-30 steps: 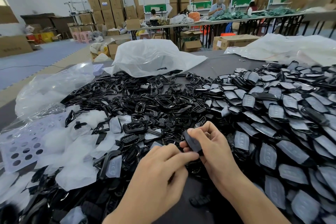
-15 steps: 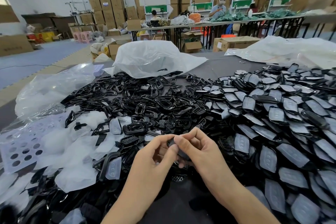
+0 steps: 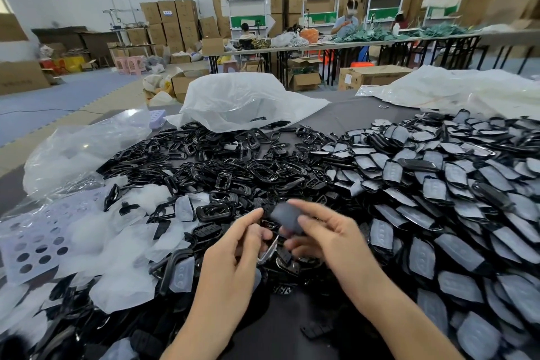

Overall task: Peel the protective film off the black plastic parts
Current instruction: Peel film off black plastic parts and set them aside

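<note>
Low in the middle of the frame, the right hand [image 3: 330,234] pinches one black plastic part [image 3: 285,218] between thumb and fingers, holding it above the bench [image 3: 344,117]. The part's grey film faces up. Its long axis slants from upper left to lower right. The free upper-left end points at the left hand [image 3: 236,245], which lies just beside it, so that hand looks best placed to lift the film edge. The left fingers are curled over a pale sliver [image 3: 270,251] (possibly film), but blur hides whether they grip it. Filmed parts [image 3: 438,199] are heaped on the right and bare frames [image 3: 233,161] at centre. Labels on the cardboard boxes [image 3: 175,17] at upper left are too small to read.
</note>
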Demonstrator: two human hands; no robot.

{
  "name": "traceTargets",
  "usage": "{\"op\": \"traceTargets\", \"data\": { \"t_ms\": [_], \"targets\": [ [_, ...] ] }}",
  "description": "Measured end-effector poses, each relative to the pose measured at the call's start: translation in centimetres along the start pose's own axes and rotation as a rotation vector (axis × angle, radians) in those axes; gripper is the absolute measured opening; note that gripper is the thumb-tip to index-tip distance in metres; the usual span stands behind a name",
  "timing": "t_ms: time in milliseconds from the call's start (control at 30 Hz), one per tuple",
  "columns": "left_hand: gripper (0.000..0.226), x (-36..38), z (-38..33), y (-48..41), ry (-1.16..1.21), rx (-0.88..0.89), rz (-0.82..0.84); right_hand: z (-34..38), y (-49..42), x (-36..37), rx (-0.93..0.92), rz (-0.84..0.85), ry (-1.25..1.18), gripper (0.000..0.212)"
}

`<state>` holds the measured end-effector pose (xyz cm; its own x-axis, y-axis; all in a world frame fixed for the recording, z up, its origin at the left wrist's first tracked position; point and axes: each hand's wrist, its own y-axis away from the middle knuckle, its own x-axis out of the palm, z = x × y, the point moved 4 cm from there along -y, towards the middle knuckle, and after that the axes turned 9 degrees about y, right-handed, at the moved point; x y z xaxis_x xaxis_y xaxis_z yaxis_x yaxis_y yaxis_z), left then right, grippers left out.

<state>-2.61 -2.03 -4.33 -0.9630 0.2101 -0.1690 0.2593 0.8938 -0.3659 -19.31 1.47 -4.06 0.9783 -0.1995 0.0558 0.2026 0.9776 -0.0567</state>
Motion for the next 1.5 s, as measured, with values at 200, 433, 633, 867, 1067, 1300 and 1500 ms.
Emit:
{"op": "traceTargets", "data": {
  "t_ms": [200, 433, 633, 867, 1067, 1300, 1500],
  "targets": [
    [0.044, 1.1, 0.2, 0.9, -0.481, 0.225, 0.277, 6.7, -3.8, -10.0, -0.216, -0.561, -0.434, 0.083],
    [0.064, 3.2, 0.5, 2.2, -0.988, 0.347, 0.408, 1.5, -2.6, -4.6, -0.171, -0.435, 0.142, 0.063],
    [0.083, -0.5, 2.4, -1.1, -1.184, 0.121, 0.121, -3.9, -1.6, 2.9, -0.229, -0.074, 1.328, 0.055],
    [0.089, -1.6, 4.1, -6.9, -1.151, -0.150, 0.372, -3.9, -1.3, 2.0, -0.254, -0.126, 1.378, 0.043],
    [0.037, -0.3, 2.2, -7.4, -1.190, 0.143, 0.324, -3.3, -0.7, 1.9, -0.270, -0.163, 1.223, 0.049],
    [0.024, 0.8, 0.8, -3.1, -0.969, 0.404, 0.247, -1.9, -0.4, 2.6, -0.480, -0.085, 0.999, 0.043],
    [0.018, 0.3, 1.0, -2.0, -0.834, 0.448, 0.168, -1.5, -0.4, 2.2, -0.490, -0.157, 0.865, 0.030]
  ]
}}
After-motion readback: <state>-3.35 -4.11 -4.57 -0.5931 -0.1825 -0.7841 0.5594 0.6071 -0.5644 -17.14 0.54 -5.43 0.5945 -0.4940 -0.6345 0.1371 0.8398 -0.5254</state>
